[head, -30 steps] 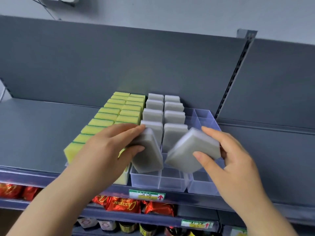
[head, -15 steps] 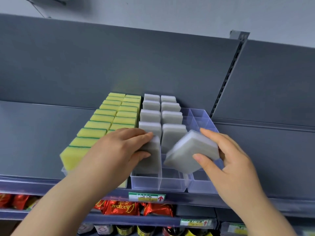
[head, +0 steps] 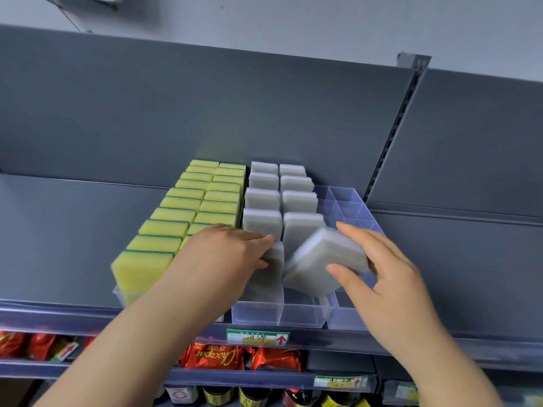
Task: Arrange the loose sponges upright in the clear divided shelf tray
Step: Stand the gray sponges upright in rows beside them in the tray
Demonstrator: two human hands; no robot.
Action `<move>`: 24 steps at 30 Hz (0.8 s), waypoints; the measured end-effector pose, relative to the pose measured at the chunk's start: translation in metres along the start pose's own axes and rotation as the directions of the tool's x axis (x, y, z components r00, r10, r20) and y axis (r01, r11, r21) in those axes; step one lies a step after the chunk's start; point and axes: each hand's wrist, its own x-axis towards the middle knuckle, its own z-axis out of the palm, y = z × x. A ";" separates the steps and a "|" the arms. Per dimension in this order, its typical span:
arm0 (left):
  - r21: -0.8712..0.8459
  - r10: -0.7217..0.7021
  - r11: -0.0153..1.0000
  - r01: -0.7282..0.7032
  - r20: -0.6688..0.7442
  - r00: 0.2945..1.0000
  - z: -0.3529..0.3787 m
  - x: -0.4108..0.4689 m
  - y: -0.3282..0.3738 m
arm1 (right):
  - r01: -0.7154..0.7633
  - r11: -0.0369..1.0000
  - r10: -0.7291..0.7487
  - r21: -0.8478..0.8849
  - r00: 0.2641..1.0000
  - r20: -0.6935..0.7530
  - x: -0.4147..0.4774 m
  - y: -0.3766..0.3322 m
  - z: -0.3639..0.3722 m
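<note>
A clear divided tray (head: 302,317) sits on the grey shelf. Yellow-green sponges (head: 173,215) stand upright in its two left columns, grey sponges (head: 263,198) in the two middle columns. My left hand (head: 217,259) grips a grey sponge (head: 271,277) standing upright in a front cell of the third column. My right hand (head: 379,271) holds another grey sponge (head: 323,261), tilted, above the front of the fourth column, just right of the first one. The rightmost cells (head: 349,207) hold nothing.
The grey shelf (head: 58,230) spreads left and right of the tray, with a grey back panel behind it. A price label (head: 258,337) hangs on the shelf's front edge. Red snack packets (head: 217,356) and jars fill the lower shelves.
My left hand has pushed its grey sponge down from a tilted hold into the front cell, where it now stands upright. My right hand's sponge stays tilted and has shifted slightly left.
</note>
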 end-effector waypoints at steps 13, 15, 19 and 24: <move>-0.044 -0.039 0.998 0.039 -0.001 0.999 -0.004 -0.002 0.003 | 0.079 0.996 -0.079 -0.027 0.997 0.007 0.008 -0.005 -0.003; -0.046 -0.023 0.999 0.022 -0.009 1.000 -0.003 -0.002 0.004 | 0.089 0.995 -0.089 -0.039 0.996 0.017 0.011 -0.007 -0.004; -0.058 -0.017 0.998 0.015 -0.027 1.000 -0.004 -0.003 0.005 | 0.086 0.993 -0.079 -0.081 0.994 0.081 0.015 -0.010 -0.006; -0.037 -0.016 0.999 0.015 -0.035 0.999 -0.004 -0.008 0.007 | 0.092 0.989 -0.075 -0.119 0.988 0.137 0.017 -0.011 -0.005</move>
